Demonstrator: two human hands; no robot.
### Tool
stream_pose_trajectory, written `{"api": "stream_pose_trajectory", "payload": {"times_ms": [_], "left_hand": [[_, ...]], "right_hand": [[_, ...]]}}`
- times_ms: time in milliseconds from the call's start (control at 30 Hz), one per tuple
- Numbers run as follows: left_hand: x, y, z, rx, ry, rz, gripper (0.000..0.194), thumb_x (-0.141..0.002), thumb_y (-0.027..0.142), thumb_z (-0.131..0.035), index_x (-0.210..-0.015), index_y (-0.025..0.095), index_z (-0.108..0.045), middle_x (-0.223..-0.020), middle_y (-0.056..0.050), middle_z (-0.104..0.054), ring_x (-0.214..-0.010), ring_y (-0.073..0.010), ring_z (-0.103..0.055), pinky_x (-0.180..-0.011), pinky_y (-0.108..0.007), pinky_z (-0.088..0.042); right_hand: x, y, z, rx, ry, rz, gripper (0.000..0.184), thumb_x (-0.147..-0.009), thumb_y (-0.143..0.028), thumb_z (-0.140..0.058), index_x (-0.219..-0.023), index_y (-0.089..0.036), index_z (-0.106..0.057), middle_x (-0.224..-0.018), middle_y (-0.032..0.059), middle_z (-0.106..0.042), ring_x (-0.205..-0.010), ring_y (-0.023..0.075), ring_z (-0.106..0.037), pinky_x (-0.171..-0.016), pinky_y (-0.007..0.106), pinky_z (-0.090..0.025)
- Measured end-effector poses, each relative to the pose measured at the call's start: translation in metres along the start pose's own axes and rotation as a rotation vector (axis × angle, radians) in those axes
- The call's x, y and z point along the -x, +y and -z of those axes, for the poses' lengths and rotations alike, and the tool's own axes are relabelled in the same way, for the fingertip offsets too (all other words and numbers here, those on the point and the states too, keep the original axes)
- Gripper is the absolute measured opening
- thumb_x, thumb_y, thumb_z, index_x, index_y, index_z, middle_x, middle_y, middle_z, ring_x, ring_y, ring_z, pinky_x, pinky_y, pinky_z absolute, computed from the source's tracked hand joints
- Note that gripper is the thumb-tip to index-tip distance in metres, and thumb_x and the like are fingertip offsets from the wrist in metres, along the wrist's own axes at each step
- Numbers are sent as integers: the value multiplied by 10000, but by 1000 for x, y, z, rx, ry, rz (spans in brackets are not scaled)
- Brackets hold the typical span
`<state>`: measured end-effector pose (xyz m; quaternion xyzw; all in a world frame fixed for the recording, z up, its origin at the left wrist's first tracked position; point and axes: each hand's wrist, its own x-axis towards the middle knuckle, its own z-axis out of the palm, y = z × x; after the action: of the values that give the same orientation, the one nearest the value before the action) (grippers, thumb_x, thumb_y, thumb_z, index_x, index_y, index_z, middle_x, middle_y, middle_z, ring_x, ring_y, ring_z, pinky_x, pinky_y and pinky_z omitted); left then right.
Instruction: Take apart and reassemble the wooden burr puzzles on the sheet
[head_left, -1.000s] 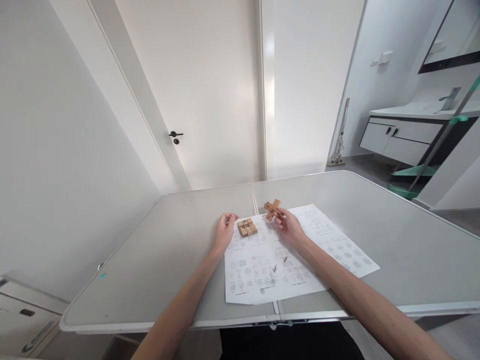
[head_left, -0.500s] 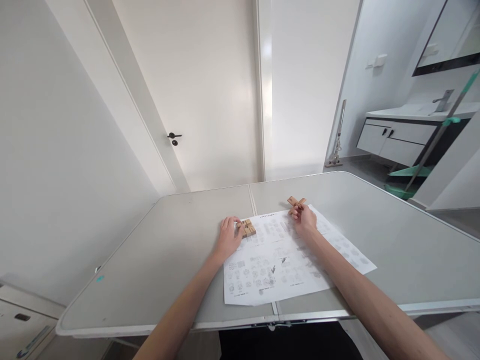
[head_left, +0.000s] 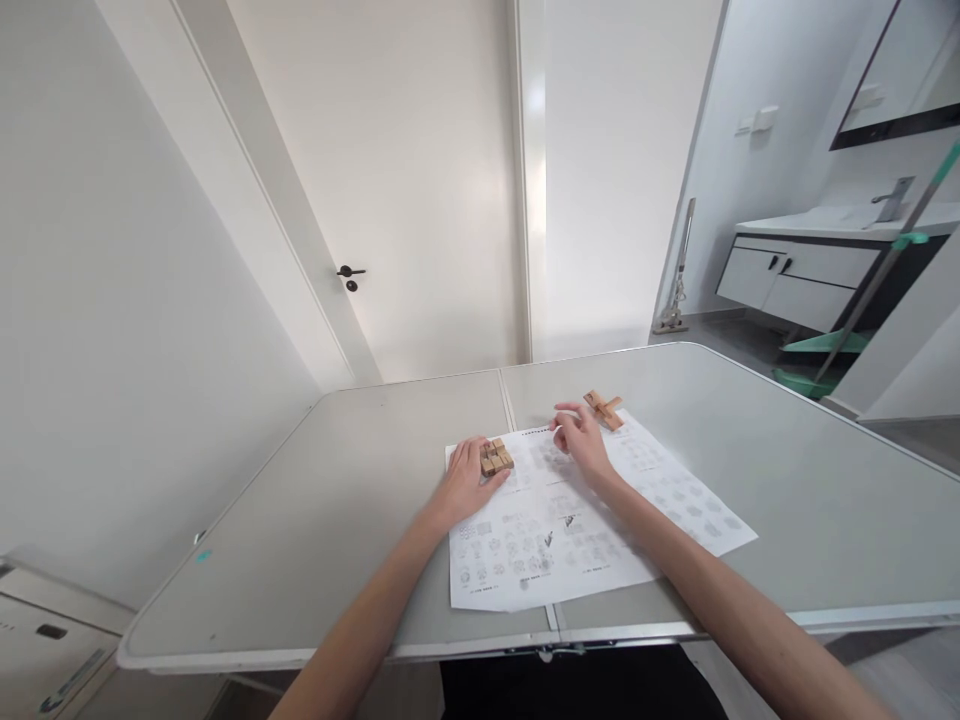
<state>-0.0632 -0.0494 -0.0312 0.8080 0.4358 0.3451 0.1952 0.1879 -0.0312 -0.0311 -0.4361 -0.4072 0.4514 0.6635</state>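
A squarish wooden block puzzle (head_left: 498, 457) with grooves across its top lies on the printed paper sheet (head_left: 525, 520), near its far left part. My left hand (head_left: 463, 482) holds the puzzle from the left, fingers along its far left side and thumb along the near edge. My right hand (head_left: 581, 445) hovers over the sheet's far part, fingers loosely bent and apart, with nothing seen in them. Just beyond and right of it, crossed wooden puzzle pieces (head_left: 604, 410) rest at the sheet's far right corner.
The grey folding table (head_left: 360, 510) has a seam down its middle and a raised metal rim. Beyond it stand a white door (head_left: 405, 180) and, at right, a washbasin cabinet (head_left: 799, 275). A mop (head_left: 680, 280) leans on the wall.
My right hand has let go of the crossed pieces and moved left, leaving them on the sheet's corner. My left thumb has shifted to the near edge of the block puzzle.
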Motion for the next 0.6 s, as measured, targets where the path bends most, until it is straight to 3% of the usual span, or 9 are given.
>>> {"api": "stream_pose_trajectory", "payload": {"times_ms": [133,233,400,600], "left_hand": [[0,0,-1,-162,-37,-12,515,-923,449,-669,-1350,235,-476,-1356,-124,-584,-1320,-310,-507,-1134,-500,-392],[0,1,-1,-215,-35,-37,505,-936,429,-655,-1357,239,-452,-1356,-122,-581,-1322,-304,-511,-1127,-504,-416],[1,2,-2,-233,-28,-53,496,-958,449,-627,-1367,243,-437,-1372,-124,-572,-1331,-302,-511,-1127,-507,-430],[1,2,-2,-250,-36,-69,487,-972,447,-608,-1378,244,-430,-1380,-119,-565,-1339,-301,-505,-1132,-502,-425]], "right_hand": [[15,5,-11,327,-273,71,185,-890,-362,-533,-1006,-229,-586,-728,-42,-639,-483,110,-510,-522,259,-395],[22,11,-15,466,-392,126,169,-915,-343,-492,-1000,-238,-592,-709,-43,-656,-509,135,-535,-566,270,-415],[25,15,-17,617,-452,226,141,-909,-285,-477,-973,-237,-593,-677,-39,-663,-612,171,-583,-648,281,-415],[26,12,-18,670,-460,260,154,-899,-256,-469,-980,-227,-596,-669,-41,-648,-604,170,-564,-645,282,-401]]}}
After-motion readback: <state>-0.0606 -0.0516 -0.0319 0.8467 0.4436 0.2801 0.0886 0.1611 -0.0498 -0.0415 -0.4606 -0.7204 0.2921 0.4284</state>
